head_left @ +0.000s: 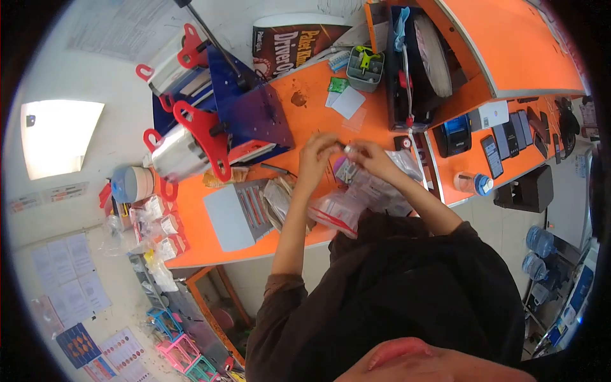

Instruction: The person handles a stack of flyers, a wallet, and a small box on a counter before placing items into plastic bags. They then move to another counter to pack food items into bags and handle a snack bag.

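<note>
My left hand is raised over the orange desk, its fingertips pinched together. Facing it, my right hand has its fingers curled, and the fingertips of both hands nearly meet. A tiny pale item shows between them, too small to name. Just below the hands lie clear plastic bags, one with a red zip strip. A purple round thing and a small grey-green item sit by my right hand, partly hidden.
On the left stand a blue rack with red-handled metal parts and a grey box. Behind are a grey bin and a black binder. On the right are several phones and a bottle.
</note>
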Demonstrator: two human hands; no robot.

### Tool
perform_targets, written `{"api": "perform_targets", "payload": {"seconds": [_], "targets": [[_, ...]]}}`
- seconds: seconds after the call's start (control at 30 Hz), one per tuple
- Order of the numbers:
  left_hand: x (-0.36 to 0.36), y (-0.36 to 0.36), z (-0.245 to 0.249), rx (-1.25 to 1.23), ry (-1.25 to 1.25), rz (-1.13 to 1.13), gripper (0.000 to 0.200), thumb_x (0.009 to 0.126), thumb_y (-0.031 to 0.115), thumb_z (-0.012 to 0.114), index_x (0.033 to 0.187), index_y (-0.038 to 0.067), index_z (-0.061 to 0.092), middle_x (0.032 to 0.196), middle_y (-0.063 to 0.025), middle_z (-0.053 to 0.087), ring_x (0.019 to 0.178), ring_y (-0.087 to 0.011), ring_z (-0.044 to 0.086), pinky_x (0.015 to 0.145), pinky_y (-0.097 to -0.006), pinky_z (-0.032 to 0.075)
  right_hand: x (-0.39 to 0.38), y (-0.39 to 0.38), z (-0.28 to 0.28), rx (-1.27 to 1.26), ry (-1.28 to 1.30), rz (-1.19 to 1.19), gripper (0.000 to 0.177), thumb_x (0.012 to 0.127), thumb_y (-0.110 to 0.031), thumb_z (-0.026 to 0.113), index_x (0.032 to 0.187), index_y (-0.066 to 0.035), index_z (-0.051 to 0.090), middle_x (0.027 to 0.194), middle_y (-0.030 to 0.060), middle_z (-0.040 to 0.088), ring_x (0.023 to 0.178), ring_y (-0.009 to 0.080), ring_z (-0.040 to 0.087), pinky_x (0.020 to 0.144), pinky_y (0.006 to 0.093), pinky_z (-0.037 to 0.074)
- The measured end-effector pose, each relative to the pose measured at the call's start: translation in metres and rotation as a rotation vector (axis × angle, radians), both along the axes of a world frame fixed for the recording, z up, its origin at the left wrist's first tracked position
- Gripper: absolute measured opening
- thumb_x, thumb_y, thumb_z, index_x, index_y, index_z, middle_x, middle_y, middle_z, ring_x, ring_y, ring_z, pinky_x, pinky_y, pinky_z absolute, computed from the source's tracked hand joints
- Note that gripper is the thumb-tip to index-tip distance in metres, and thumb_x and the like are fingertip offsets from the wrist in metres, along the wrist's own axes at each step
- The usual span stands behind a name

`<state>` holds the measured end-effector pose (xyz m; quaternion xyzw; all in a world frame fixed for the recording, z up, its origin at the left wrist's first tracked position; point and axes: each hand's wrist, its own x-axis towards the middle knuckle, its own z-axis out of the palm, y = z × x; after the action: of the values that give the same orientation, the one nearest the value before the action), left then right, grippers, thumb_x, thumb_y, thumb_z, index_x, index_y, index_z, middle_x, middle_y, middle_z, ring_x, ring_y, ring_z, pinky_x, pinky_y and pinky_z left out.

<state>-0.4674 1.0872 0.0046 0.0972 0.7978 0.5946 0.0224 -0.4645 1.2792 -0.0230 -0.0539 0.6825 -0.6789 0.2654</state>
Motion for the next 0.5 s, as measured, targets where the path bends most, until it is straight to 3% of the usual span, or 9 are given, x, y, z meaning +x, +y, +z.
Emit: {"api": "perform_targets", "payload": {"seconds": [0.07, 0.13, 0.17, 0.23, 0.37, 0.47, 0.5], "targets": [[-0.042, -0.001, -0.029, -0.086, -0.082, 0.206, 0.040, 0.086, 0.020, 0.062, 0.122, 0.004, 0.052, 0.117, -0.0162, 0.050, 0.089, -0.0245, 0.060, 0.077, -0.0320, 0.049, -0.052, -0.008, -0.032, 0.291, 0.623, -0.369, 0.017, 0.090, -0.006, 0.052, 0.106, 0.000, 0.053, 0.076, 0.0089, 0.058, 0.067, 0.0176, 0.056, 0.061, 0.0276, 0.046], [-0.094, -0.012, -0.101, -0.258, -0.358, 0.284, 0.060, 0.082, 0.035, 0.067, 0.126, 0.001, 0.044, 0.127, -0.0217, 0.039, 0.101, -0.0291, 0.055, 0.081, -0.0408, 0.048, -0.097, -0.009, 0.017, 0.307, 0.716, -0.592, 0.018, 0.088, 0.003, 0.047, 0.105, 0.001, 0.052, 0.080, 0.0130, 0.059, 0.075, 0.0263, 0.060, 0.069, 0.0323, 0.048], [-0.113, -0.006, -0.116, -0.255, -0.363, 0.285, 0.060, 0.082, 0.035, 0.067, 0.126, 0.001, 0.044, 0.127, -0.0217, 0.039, 0.101, -0.0291, 0.055, 0.081, -0.0408, 0.048, -0.117, -0.009, 0.018, 0.310, 0.713, -0.589, 0.018, 0.088, 0.003, 0.047, 0.105, 0.001, 0.052, 0.080, 0.0130, 0.059, 0.075, 0.0263, 0.060, 0.069, 0.0323, 0.048], [-0.142, 0.017, -0.138, -0.706, -0.342, 0.299, 0.075, 0.076, 0.039, 0.072, 0.128, -0.005, 0.038, 0.125, -0.0240, 0.037, 0.114, -0.0354, 0.045, 0.083, -0.0498, 0.045, -0.154, -0.010, 0.013, 0.234, 0.927, -0.803, 0.021, 0.085, 0.009, 0.045, 0.103, 0.000, 0.050, 0.092, 0.0193, 0.059, 0.090, 0.0374, 0.059, 0.073, 0.0404, 0.047], [-0.178, 0.051, -0.165, -0.785, -0.374, 0.357, 0.083, 0.072, 0.034, 0.077, 0.130, -0.006, 0.032, 0.126, -0.0244, 0.035, 0.122, -0.0390, 0.034, 0.083, -0.0556, 0.043, -0.192, -0.012, -0.037, 0.374, 0.795, -0.854, 0.024, 0.082, 0.012, 0.046, 0.104, 0.000, 0.048, 0.095, 0.0198, 0.057, 0.092, 0.0385, 0.058, 0.074, 0.0409, 0.046], [-0.181, 0.070, -0.175, -0.834, -0.523, 0.341, 0.094, 0.065, 0.028, 0.082, 0.132, -0.004, 0.025, 0.133, -0.0246, 0.028, 0.125, -0.0399, 0.028, 0.088, -0.0514, 0.043, -0.194, -0.004, -0.070, 0.506, 0.676, -0.854, 0.021, 0.084, 0.009, 0.050, 0.103, -0.001, 0.048, 0.093, 0.0172, 0.059, 0.090, 0.0346, 0.060, 0.078, 0.0399, 0.046], [-0.183, 0.072, -0.182, -0.766, -0.485, 0.414, 0.085, 0.062, 0.024, 0.083, 0.126, -0.005, 0.034, 0.129, -0.0244, 0.035, 0.121, -0.0387, 0.035, 0.086, -0.0474, 0.045, -0.192, -0.002, -0.075, 0.520, 0.598, -0.869, 0.024, 0.083, 0.009, 0.051, 0.105, -0.002, 0.048, 0.097, 0.0168, 0.058, 0.096, 0.0360, 0.057, 0.081, 0.0410, 0.044]]}}
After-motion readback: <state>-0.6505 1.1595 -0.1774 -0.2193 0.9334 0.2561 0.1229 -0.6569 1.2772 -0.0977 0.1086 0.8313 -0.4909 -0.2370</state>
